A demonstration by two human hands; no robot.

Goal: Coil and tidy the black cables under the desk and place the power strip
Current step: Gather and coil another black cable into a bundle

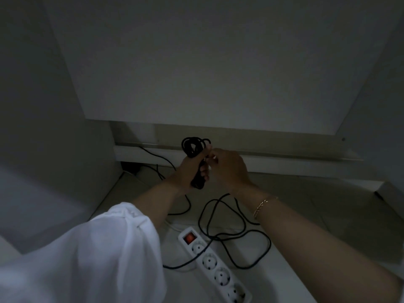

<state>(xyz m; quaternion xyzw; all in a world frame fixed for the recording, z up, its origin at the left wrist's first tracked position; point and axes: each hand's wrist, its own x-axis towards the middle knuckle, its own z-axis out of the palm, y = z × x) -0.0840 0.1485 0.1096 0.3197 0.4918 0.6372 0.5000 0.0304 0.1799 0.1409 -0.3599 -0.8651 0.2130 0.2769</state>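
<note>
Left hand point(185, 173) grips coiled black cable point(193, 147); right hand point(227, 169) curls against it, grasp obscured.

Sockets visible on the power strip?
4, in a row on the power strip below its red switch, running toward the bottom edge. The strip leaves the frame, so more may be hidden.

A single wide-angle view comes from the person's head, facing forward and down into the dim recess under the desk panel point(196, 62). Both forearms enter from the lower edge. The left hand point(185, 173) and right hand point(227, 169) hold the black cable coil point(193, 147) near mid-frame, close to the lens. The white power strip point(216, 267) lies on the floor point(306, 215) below them, nearest the camera.
</note>
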